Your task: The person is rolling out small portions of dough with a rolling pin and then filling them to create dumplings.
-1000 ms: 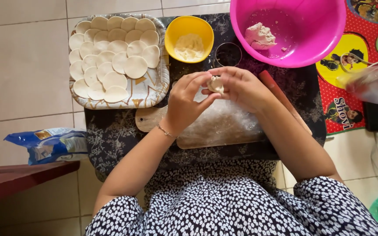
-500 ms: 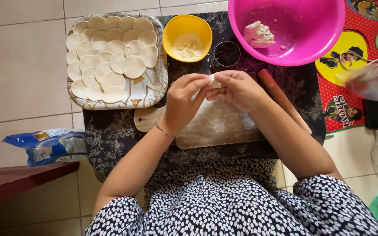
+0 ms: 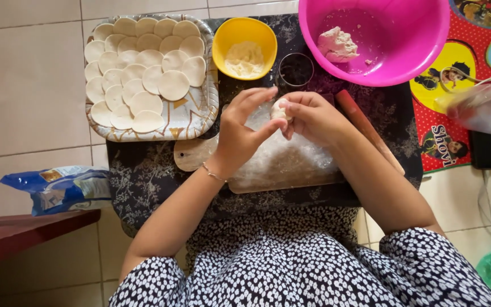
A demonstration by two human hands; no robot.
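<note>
**Over the floured board: dough piece held between both hands**

Above the wooden board (image 3: pixel 279 165), both hands meet at one small dough piece (image 3: pixel 280 109).

Change vs. prior frames: hands and dough sit slightly nearer the person and lower over the board than 1 s ago; dough was more hidden by fingers then, now a pale rounded end shows. Judgement: shaping continues in the air, piece not yet set down.

Left hand (image 3: pixel 244 132): fingers closed against the dough from the left, thumb toward the piece, upper fingers extended. Right hand (image 3: pixel 313 116): fingers curled round the dough from the right. Both clamped on it.

Orientation: dough mostly covered. Visible part is a small oval lump, long axis approx. away-from/toward the person, slightly tilted; exposed end faces the yellow bowl (image 3: pixel 244 38). Exact shape cannot be told.

Surroundings: tray (image 3: pixel 200 122) w/ cut dough rounds (image 3: pixel 143 71) at left; round cutter (image 3: pixel 295 69) just beyond the hands; pink basin (image 3: pixel 416 51) w/ dough lump (image 3: pixel 337 44); rolling pin (image 3: pixel 365 128) partly under right forearm. All on a dark patterned cloth (image 3: pixel 143 176) on the tiled floor.
</note>
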